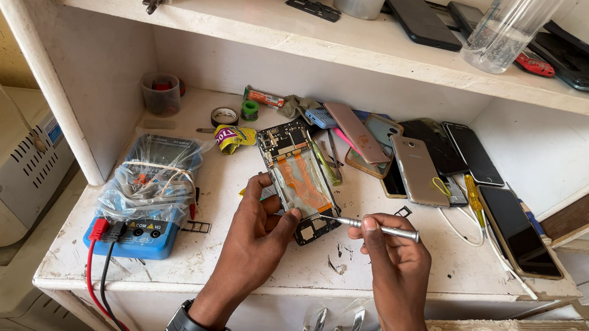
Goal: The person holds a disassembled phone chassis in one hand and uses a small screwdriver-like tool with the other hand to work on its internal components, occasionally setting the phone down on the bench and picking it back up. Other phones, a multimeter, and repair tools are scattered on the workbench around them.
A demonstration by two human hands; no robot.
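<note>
Orange flex cable marks the opened phone (299,179) I see lying on the white worktop (443,266), long axis running away up-left, my left hand (255,237) pinching its near end while my right hand (393,258) grips a metal screwdriver (378,228) pointing left at that end.

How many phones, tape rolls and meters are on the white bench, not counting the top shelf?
Opened phone in the left hand: 1
Closed phones in the pile: about 7, overlapping
Tape rolls: 2
Blue meter: 1
Total: about 11
</note>
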